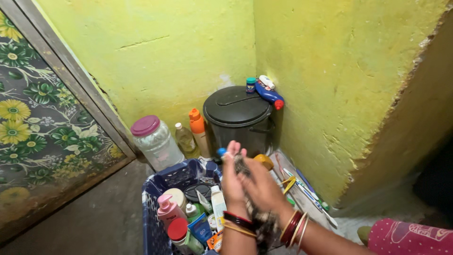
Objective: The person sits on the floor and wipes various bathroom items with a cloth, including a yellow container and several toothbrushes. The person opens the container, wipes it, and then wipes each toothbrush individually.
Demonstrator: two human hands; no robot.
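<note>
Item one: my left hand (232, 177), fingers upright and held close together, pressed palm to palm against my right hand (261, 186). Between the two palms sits a dark, mottled clump (243, 166), perhaps hair or a scrubber; I cannot tell which. More of it shows below my wrists. Neither hand is closed into a fist; both lie fairly flat, the right one blurred, so its exact finger spread is unclear. Bangles, red and gold, ring both wrists.

Landmark: the blue plastic basket (163, 182), directly under and left of my hands. My hands hover over its right rim.

Contents of the basket: a pink pump bottle (168, 209), a cream-lidded jar (176, 195), a white tube (218, 200), a red-capped bottle (179, 232), a blue packet (200, 228), and smaller bits too crowded to sort.

Behind the basket, against the yellow-green wall: a clear jar with a pink lid (153, 140), a small bottle of yellowish oil (185, 140), an orange-capped bottle (198, 131), and a black lidded bin (239, 120) in the corner. On the bin lid lies a blue bottle with a red tip (270, 96).

Right of the basket: toothbrushes and yellow clips (296, 184) on a ledge beside the wall.

Left of the basket: bare grey floor (94, 217), running to a flowered panel (42, 123). That is the open side; the wall hems in the right.
</note>
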